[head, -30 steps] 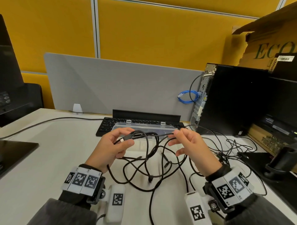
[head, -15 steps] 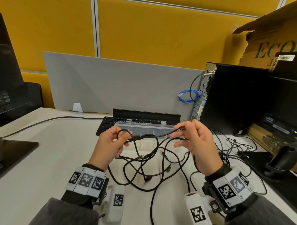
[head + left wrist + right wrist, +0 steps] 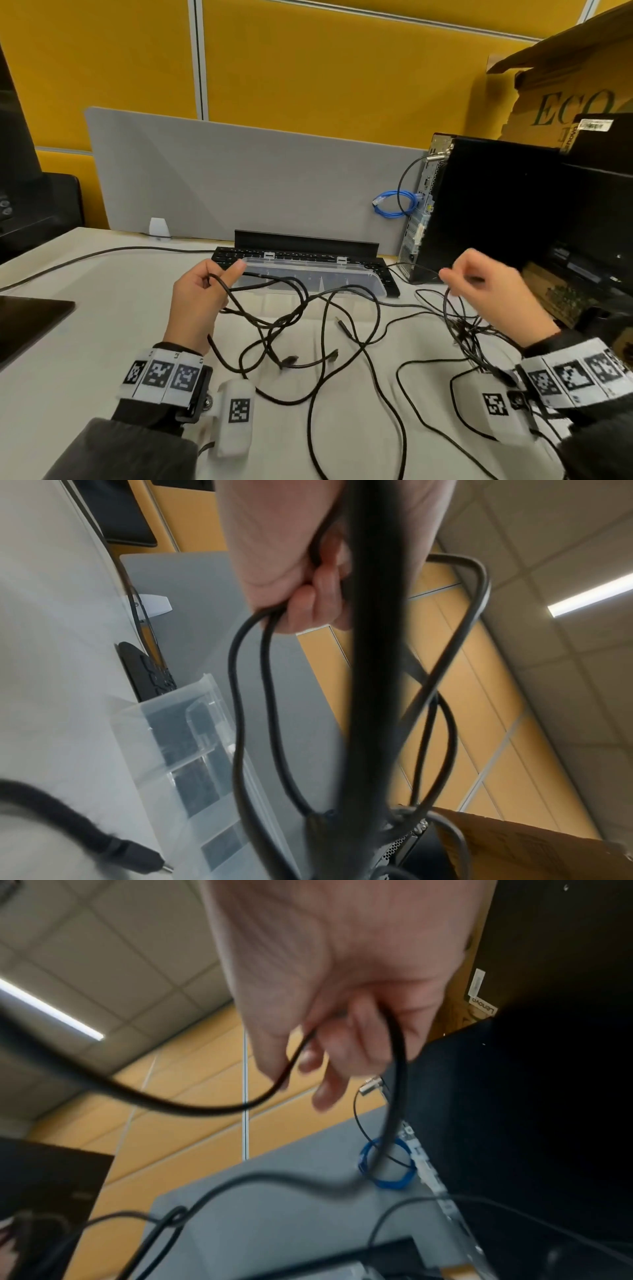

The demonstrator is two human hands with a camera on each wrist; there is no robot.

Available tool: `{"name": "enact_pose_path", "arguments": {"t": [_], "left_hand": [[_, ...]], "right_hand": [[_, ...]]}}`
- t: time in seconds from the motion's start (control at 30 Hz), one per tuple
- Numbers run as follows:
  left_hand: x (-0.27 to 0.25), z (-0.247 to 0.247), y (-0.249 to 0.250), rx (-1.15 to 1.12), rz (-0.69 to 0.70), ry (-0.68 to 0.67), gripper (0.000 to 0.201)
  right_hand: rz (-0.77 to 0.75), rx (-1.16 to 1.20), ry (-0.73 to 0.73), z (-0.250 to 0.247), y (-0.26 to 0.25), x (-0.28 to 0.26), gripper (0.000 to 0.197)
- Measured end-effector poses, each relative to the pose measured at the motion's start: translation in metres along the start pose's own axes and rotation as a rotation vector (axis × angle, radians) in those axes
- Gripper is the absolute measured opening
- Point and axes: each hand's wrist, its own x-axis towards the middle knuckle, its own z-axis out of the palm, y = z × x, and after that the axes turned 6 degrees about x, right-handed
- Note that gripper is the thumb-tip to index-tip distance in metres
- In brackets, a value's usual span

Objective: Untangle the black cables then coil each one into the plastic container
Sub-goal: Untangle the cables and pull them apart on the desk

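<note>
The left hand (image 3: 198,301) grips looped black cables (image 3: 301,329) at nine o'clock. The right hand (image 3: 486,294), at three o'clock, pinches one strand. The plastic container (image 3: 315,277) sits at twelve.

the hands are now well apart: the right hand (image 3: 493,294) has swung out to the right, in front of the computer tower (image 3: 486,209), while the left hand (image 3: 202,301) has shifted left and a little further back, near the plastic container (image 3: 308,277). both keep their grip on the black cables (image 3: 308,329), which now spread wide across the surface (image 3: 85,342), with loops drawn out between the hands instead of bunched
</note>
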Motion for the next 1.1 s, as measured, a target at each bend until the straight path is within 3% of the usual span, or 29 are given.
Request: {"name": "enact_pose_path", "arguments": {"t": [0.1,0.17,0.33,0.47,0.53,0.67,0.8,0.93,1.1], "left_hand": [[-0.001,0.001,0.001,-0.018,0.007,-0.022,0.041],[-0.001,0.0,0.002,-0.029,0.009,-0.003,0.043],[0.001,-0.004,0.003,-0.112,0.007,0.095,0.035],[-0.001,-0.003,0.005,-0.162,0.01,0.087,0.033],[0.0,-0.003,0.004,-0.169,0.016,0.079,0.034],[0.002,-0.006,0.003,-0.199,0.038,0.067,0.037],[0.0,-0.003,0.005,-0.216,0.052,0.028,0.036],[-0.001,-0.002,0.01,-0.266,0.054,-0.011,0.037],[-0.002,-0.001,0.007,-0.274,0.049,-0.041,0.037]], "right_hand": [[0.062,-0.144,-0.373,0.007,0.012,-0.006,0.021],[0.076,-0.173,-0.475,0.008,0.02,-0.007,0.035],[0.046,-0.143,-0.365,-0.008,0.039,-0.005,0.041],[0.025,-0.376,-0.354,-0.017,0.044,-0.001,0.019],[0.0,-0.454,-0.317,-0.015,0.041,0.001,0.018],[-0.156,-0.271,-0.171,-0.002,-0.005,0.007,0.017],[-0.256,-0.102,-0.316,0.037,-0.064,0.011,0.034],[-0.288,-0.19,-0.518,0.091,-0.083,0.015,0.047],[-0.353,-0.133,-0.459,0.12,-0.08,0.021,0.029]]}}
